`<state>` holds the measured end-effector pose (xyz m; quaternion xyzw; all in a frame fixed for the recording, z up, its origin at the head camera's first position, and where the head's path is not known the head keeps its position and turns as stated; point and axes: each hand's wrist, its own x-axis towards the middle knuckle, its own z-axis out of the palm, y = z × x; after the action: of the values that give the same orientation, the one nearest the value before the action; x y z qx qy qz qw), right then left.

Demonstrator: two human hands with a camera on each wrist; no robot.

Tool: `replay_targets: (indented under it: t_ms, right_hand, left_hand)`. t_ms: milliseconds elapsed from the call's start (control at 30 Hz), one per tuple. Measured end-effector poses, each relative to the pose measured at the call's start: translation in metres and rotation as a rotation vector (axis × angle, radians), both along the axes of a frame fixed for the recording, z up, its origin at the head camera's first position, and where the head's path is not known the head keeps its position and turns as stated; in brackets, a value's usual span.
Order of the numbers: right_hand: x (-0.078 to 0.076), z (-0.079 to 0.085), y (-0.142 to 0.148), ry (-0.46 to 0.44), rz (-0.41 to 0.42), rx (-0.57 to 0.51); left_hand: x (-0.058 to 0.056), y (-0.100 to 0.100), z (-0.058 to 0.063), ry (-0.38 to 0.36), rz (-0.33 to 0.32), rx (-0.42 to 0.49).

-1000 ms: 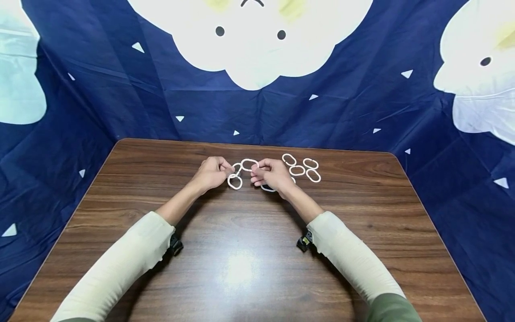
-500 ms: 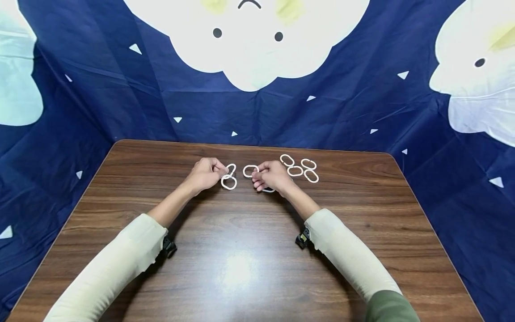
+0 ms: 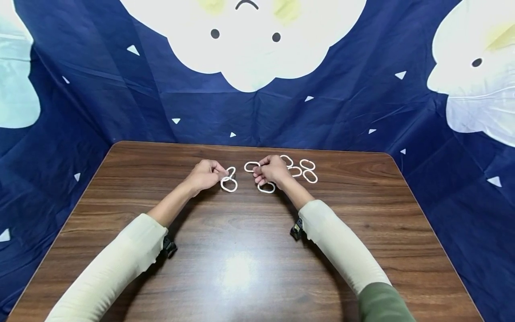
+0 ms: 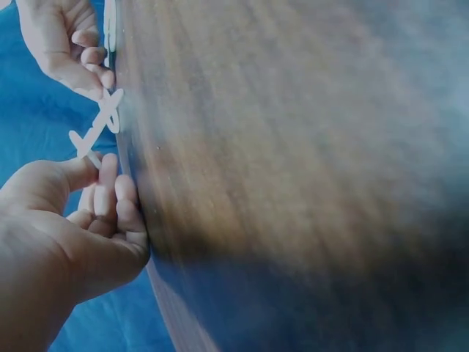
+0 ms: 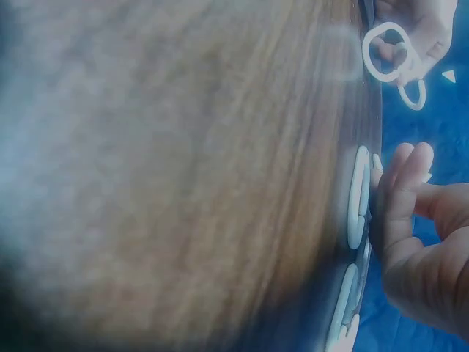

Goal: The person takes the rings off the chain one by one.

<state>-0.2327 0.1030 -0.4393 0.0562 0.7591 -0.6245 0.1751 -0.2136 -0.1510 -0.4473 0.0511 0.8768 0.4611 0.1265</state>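
Note:
My left hand [image 3: 203, 175] pinches a white oval ring [image 3: 234, 169] between thumb and fingertips, above the back of the table. Through it hangs a second white ring [image 3: 230, 191]; the two are linked. In the right wrist view the hanging ring [image 5: 368, 57] faces the camera. To the right, my right hand [image 3: 275, 172] holds another white oval ring [image 3: 246, 169] at its right end, apart from the linked pair. Just below that hand, a loose ring [image 3: 265, 192] lies on the table. The fingertips partly hide the held rings.
Several white oval rings, some with a small visible gap, lie right of my right hand, among them one ring [image 3: 310, 182] at the near right. The brown wooden table [image 3: 241, 232] ends close behind them at a blue patterned cloth [image 3: 257, 116].
My left hand has drawn left with the linked pair, away from the ring in my right hand. The right hand has shifted slightly, and the ring under it shows more fully.

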Motion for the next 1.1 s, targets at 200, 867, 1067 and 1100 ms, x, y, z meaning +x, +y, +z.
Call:
replay_targets:
  t_ms: [200, 867, 1067, 1100]
  right_hand:
    - [-0.005, -0.001, 0.001, -0.006, -0.014, -0.021]
    - [0.002, 0.002, 0.003, 0.010, 0.000, -0.017]
    - [0.011, 0.004, 0.000, 0.043, 0.045, 0.007]
    - [0.013, 0.004, -0.001, 0.045, 0.056, 0.010]
  left_hand:
    - [-0.002, 0.001, 0.001, -0.027, -0.005, 0.011]
    - [-0.002, 0.000, 0.002, -0.032, -0.022, 0.028]
    - [-0.002, 0.001, 0.004, -0.034, -0.018, 0.032]
    - [-0.002, 0.001, 0.003, -0.035, -0.015, 0.033]
